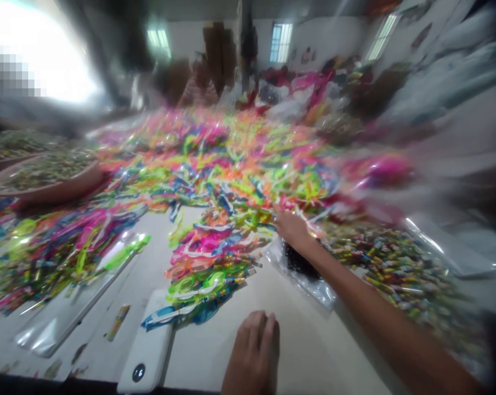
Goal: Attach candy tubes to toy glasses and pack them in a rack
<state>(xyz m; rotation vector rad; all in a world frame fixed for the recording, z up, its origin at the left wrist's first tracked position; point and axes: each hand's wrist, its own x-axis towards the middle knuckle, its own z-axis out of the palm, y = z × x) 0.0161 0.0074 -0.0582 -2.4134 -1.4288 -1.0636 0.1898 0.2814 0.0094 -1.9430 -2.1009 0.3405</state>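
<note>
Pink, green and blue goggles (209, 241) overlap. Left hand (251, 348) lies loosely open near the desk's (202, 359) front edge; right hand's (294, 227) grip: unclear.

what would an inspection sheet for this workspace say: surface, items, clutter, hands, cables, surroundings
Surface: white table, stained near the left front edge
Items: row of colourful goggle-like pieces before a larger mixed pile
Clutter: white device with lit display; clear bag with dark contents; heap of small pieces at right
Hands: left hand palm down, nothing seen held; right hand at the pile's edge, grip unclear
Cables: nothing seen
Surroundings: heaped bowl at left; person in striped top, barred window behind; edges blurred
</note>
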